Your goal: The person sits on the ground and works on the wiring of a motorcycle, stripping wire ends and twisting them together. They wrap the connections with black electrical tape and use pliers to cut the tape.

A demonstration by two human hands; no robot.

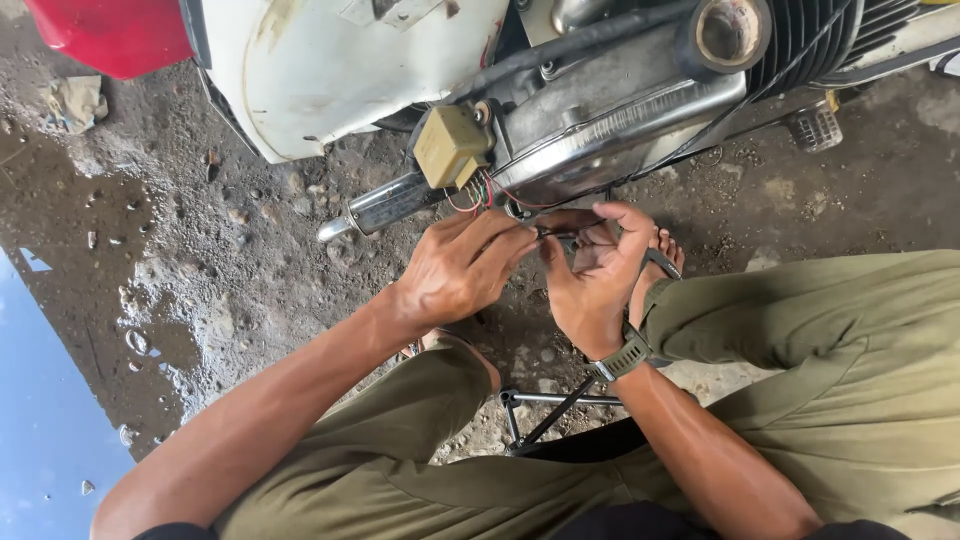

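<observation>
Wet gritty concrete floor (250, 270) beneath motorcycle (600, 110); fingers of left hand (460, 268) and right hand (595, 275) pinched on thin wires (548, 233).

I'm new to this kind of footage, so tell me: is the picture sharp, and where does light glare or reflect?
Head view: even daylight, soft shadows; left hand and right hand sharp; glare on the chrome pipe and a sky reflection in the puddle; edges bend slightly, wide-lens style.

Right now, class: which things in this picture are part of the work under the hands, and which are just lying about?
In the work:
left hand and right hand, pinching a small dark part
red wires
tan box
chrome engine casing

Lying about:
crumpled rag
puddle
black metal stand
</observation>
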